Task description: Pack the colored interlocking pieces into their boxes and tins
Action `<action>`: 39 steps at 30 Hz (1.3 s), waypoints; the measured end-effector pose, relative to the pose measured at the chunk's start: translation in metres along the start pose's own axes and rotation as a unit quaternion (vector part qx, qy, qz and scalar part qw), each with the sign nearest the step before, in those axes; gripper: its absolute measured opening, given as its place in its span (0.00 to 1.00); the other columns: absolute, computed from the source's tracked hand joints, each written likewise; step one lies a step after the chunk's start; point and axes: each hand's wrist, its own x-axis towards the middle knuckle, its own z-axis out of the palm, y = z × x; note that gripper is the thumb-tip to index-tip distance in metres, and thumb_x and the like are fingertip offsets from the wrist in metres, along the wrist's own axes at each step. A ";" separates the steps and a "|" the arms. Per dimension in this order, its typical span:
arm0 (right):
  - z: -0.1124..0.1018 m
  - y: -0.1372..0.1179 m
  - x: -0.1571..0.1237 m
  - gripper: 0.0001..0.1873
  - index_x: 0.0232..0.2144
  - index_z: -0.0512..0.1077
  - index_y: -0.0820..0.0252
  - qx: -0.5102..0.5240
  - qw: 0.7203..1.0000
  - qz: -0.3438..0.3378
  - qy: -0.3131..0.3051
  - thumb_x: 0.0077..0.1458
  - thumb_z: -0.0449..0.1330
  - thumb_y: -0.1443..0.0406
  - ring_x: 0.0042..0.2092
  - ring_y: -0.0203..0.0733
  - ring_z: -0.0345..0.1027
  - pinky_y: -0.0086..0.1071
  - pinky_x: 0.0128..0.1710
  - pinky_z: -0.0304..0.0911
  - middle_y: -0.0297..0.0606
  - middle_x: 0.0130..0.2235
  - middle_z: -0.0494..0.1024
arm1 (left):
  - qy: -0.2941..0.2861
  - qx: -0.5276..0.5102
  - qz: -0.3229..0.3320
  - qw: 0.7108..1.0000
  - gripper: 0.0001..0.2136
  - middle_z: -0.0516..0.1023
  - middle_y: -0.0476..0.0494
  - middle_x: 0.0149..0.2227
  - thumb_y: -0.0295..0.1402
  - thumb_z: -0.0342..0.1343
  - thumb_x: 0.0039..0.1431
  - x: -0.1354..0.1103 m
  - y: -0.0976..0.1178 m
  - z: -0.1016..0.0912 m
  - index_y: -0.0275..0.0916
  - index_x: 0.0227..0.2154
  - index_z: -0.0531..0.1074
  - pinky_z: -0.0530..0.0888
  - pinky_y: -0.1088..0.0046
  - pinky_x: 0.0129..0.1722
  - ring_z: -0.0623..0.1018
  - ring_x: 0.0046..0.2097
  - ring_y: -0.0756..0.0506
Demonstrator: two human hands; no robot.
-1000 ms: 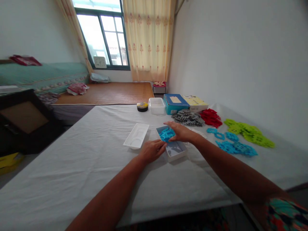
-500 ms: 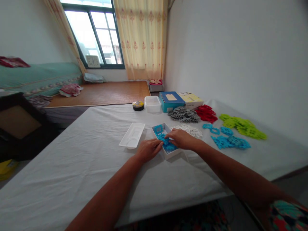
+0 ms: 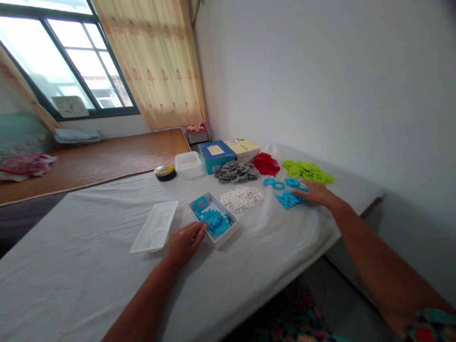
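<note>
A shallow white box [image 3: 228,235] holds several bright blue plastic interlocking pieces [image 3: 215,221]. At its left side, my left hand [image 3: 185,241] is closed on the rim with curled fingers. On the right, my right hand [image 3: 316,191] lies over a small pile of blue interlocking pieces [image 3: 287,199], fingers stretched out and apart, touching the pile. The hand hides part of that pile. A white moulded plastic tray [image 3: 156,228] lies left of the box.
Behind the box lie white pieces [image 3: 242,197], grey pieces [image 3: 237,172], red pieces [image 3: 266,164] and lime green pieces [image 3: 308,171]. A blue box [image 3: 217,154], a yellow-and-white box [image 3: 242,148], a clear container [image 3: 190,165] and a round tin [image 3: 165,173] stand farther back on the white-covered table [image 3: 89,266].
My right hand has left the white box and moved right to the loose blue pieces. My left hand stays at the box. The view has turned right.
</note>
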 end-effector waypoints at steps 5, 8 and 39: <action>0.017 -0.010 0.004 0.54 0.65 0.57 0.57 0.021 0.998 0.007 -0.066 0.45 0.52 0.32 0.63 0.65 0.55 0.54 0.60 0.53 0.52 0.65 0.59 | -0.002 0.003 -0.014 1.000 0.18 0.82 0.45 0.35 0.43 0.43 0.67 -0.001 -0.003 0.003 0.43 0.43 0.77 0.75 0.76 0.37 0.81 0.36 0.47; 0.023 -0.034 0.002 0.58 0.65 0.57 0.52 0.018 0.997 -0.005 -0.071 0.36 0.58 0.31 0.63 0.70 0.53 0.56 0.59 0.54 0.48 0.67 0.54 | -0.007 0.006 -0.017 1.000 0.18 0.82 0.46 0.35 0.43 0.43 0.67 -0.001 -0.003 0.002 0.43 0.43 0.77 0.76 0.76 0.37 0.81 0.36 0.47; -0.024 -0.090 -0.026 0.24 0.42 0.71 0.56 0.176 0.969 -0.172 0.028 0.42 0.64 0.54 0.45 0.52 0.70 0.41 0.47 0.65 0.42 0.45 0.75 | -0.004 -0.005 -0.005 1.000 0.16 0.82 0.46 0.41 0.40 0.44 0.67 -0.002 0.009 -0.001 0.43 0.42 0.76 0.72 0.74 0.40 0.80 0.39 0.47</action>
